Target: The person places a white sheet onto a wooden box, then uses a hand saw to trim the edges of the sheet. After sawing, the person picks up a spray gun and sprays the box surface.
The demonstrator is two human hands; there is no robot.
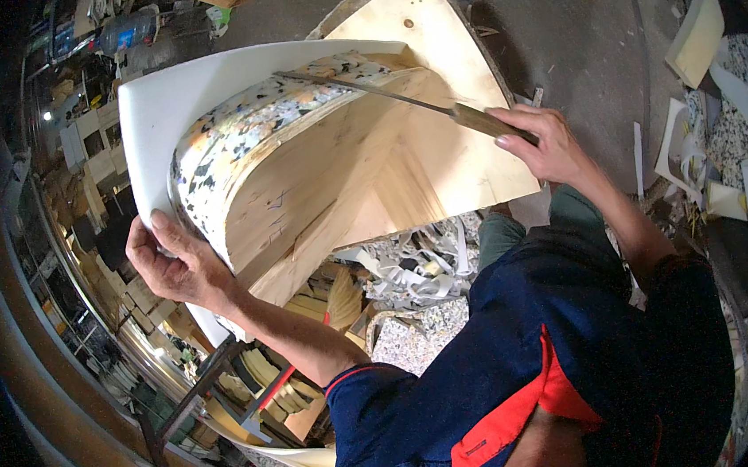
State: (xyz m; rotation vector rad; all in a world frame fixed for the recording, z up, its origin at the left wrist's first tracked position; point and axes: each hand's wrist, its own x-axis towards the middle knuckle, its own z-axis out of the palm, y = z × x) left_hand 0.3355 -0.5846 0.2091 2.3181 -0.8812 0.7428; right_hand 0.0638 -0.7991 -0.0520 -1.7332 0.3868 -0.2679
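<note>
A curved plywood shell [298, 173] lies in front of me, its upper rim padded with a band of multicoloured speckled foam [244, 116]. Around the outside of that band stands a sheet of white foam [146, 120]. My left hand [179, 261] grips the white foam at its near left corner, thumb on the edge by the speckled band, some fingers curled out of sight. In my right hand [548, 140] is a long thin-bladed knife [480, 122], held by its wooden handle. Its blade reaches left across the shell, and the tip is at the speckled foam near the white sheet.
Flat plywood [450, 40] extends beyond the shell at the far right. White foam offcuts [416, 261] litter the floor below it. More foam pieces [731, 95] are heaped along the right. Stacked wooden parts [109, 159] and a metal frame [197, 391] stand on the left.
</note>
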